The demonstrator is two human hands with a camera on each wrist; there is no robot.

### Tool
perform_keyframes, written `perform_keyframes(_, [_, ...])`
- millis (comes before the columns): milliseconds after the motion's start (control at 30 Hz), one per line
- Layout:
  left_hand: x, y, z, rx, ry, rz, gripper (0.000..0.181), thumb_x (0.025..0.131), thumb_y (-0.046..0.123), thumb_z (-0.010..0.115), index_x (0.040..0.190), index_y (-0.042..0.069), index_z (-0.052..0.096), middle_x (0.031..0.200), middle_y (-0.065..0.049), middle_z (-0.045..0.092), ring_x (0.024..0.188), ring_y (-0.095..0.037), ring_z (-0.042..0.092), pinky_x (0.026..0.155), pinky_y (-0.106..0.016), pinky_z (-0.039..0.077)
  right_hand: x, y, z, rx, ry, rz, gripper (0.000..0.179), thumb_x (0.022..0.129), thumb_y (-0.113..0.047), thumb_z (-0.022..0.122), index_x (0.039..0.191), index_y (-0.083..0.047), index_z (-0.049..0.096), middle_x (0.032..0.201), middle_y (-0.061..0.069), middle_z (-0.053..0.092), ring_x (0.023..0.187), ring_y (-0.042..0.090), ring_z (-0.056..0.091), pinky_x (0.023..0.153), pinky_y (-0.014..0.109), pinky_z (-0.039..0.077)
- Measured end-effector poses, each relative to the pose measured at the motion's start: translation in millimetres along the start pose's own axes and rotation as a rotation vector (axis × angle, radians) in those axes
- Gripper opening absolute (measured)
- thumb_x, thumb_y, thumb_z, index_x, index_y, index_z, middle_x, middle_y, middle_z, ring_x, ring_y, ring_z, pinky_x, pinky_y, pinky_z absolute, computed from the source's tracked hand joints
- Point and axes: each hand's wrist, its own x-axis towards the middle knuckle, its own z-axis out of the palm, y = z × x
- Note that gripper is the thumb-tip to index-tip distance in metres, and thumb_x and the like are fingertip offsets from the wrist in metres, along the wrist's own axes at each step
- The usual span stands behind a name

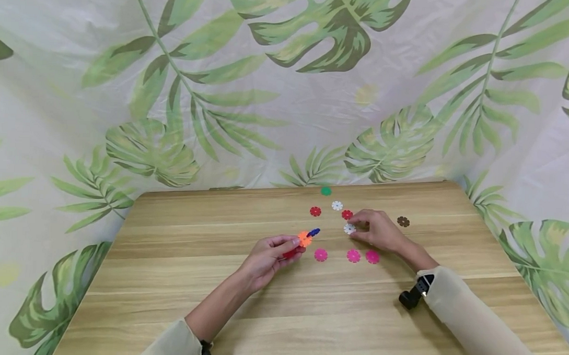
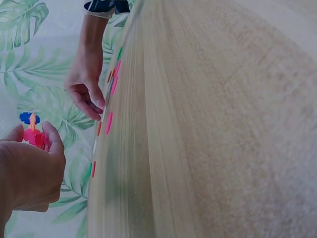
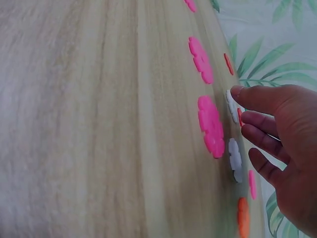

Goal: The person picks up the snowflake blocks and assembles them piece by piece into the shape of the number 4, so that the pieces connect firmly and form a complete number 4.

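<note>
My left hand pinches a small cluster of notched plastic discs between thumb and fingers, above the tabletop. An orange disc sits in it, with a blue disc slotted into its edge and a red disc partly hidden by the fingers. In the left wrist view the blue disc tops the cluster. Further right, my right hand reaches down to the tabletop, thumb and forefinger pinching a white disc at its edges. The right wrist view has the thumb tip at that white disc.
Around the right hand lie pink discs, red discs and another white disc. A green disc is near the far edge; a brown disc lies right. Leaf-patterned cloth hangs behind the wooden table.
</note>
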Motion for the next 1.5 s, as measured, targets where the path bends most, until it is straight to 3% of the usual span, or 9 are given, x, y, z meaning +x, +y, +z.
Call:
perform_keyframes(367, [0.1,-0.4,2.2,0.011,0.006,-0.007,0.028,0.102,0.009,0.072,0.125,-0.005,0.070,0.113,-0.009,0.077,0.106,-0.021,0.076,0.097,-0.033,0.061,2.9,5.4,2.8,0.005,-0.012,-0.011,0.027,0.084,-0.004,0.089,0.110,-0.002,0.081,0.108,0.009,0.079,0.100,0.025,0.072,0.087,0.043,0.061])
perform_keyframes(767, [0.0,-2.6,2.6,-0.004,-0.024,-0.005,0.029,0.102,0.008,0.072,0.127,-0.006,0.069,0.115,-0.010,0.077,0.107,-0.020,0.075,0.098,-0.031,0.060,2.1,5.8,5.4,-0.016,0.040,-0.019,0.031,0.080,-0.006,0.093,0.110,-0.004,0.082,0.103,0.004,0.075,0.087,0.016,0.066,0.074,0.030,0.056])
perform_keyframes(1133, [1.9,-4.0,1.1,-0.012,-0.031,-0.007,0.030,0.102,0.007,0.071,0.129,-0.006,0.068,0.115,-0.010,0.077,0.109,-0.021,0.075,0.099,-0.032,0.060,2.0,7.5,5.9,-0.007,0.051,-0.040,0.030,0.080,-0.002,0.092,0.109,-0.003,0.082,0.101,0.007,0.078,0.086,0.018,0.069,0.073,0.029,0.057])
perform_keyframes(1500, [1.8,-3.9,-0.3,-0.018,-0.019,-0.012,0.031,0.102,0.008,0.071,0.129,-0.006,0.068,0.117,-0.011,0.077,0.108,-0.021,0.075,0.097,-0.031,0.060,-1.7,-0.1,5.0,0.096,0.054,0.011,0.028,0.083,-0.002,0.089,0.110,-0.002,0.082,0.095,0.004,0.079,0.078,0.009,0.065,0.068,0.023,0.056])
